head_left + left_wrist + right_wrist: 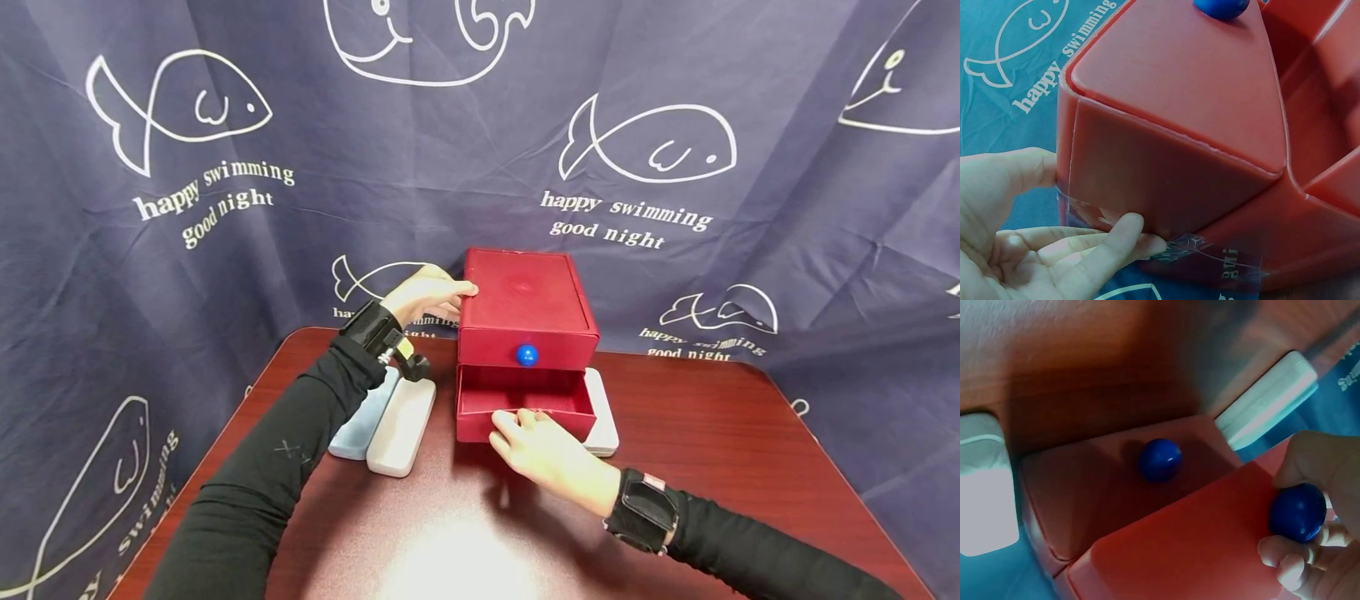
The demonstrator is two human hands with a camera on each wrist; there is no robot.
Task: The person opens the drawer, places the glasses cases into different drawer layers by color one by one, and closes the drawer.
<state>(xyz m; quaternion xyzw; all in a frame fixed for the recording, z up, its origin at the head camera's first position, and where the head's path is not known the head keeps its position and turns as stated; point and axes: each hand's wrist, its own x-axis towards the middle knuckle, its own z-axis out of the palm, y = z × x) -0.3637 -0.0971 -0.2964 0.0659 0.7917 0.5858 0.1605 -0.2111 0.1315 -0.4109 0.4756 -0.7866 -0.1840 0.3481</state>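
Red plastic drawer box on brown surface, lower drawer pulled open. Left hand braced flat against box side, fingers straight. Right hand at drawer front, fingers pinched on blue knob. Risk: drawer sliding fully out, box tipping, if pulled hard.

Drawer box between cases on table

Left hand flat, fingers straight; right hand pinching.
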